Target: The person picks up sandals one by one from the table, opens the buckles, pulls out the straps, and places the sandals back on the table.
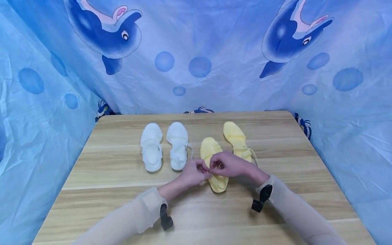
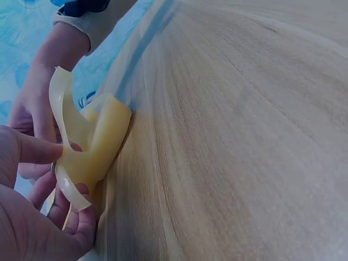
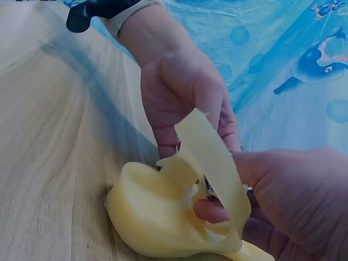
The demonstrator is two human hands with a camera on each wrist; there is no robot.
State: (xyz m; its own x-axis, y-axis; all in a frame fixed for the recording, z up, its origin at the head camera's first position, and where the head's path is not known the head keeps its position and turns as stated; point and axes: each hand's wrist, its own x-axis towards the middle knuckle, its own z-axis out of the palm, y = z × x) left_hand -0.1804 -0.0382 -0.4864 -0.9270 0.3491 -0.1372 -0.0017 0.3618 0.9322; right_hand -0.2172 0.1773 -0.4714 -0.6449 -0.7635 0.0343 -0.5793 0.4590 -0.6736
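A yellow sandal (image 1: 209, 146) lies on the table with its toe pointing away, and both hands meet over its ankle strap. My left hand (image 1: 194, 173) pinches the strap from the left side; in the left wrist view its thumb and fingers curl about the strap (image 2: 61, 100). From the right, my right hand (image 1: 229, 164) pinches the strap near a small metal buckle (image 3: 209, 187), partly hidden by the strap and fingers. The strap's end stands up above the heel (image 3: 141, 212) in the right wrist view.
A second yellow sandal (image 1: 235, 137) lies just beyond the right hand, its strap loose to the side. Two white sandals, one farther left (image 1: 151, 146) and one nearer (image 1: 177, 143), stand on the wooden table (image 1: 116, 160). A blue dolphin-print curtain (image 1: 214, 92) surrounds the table.
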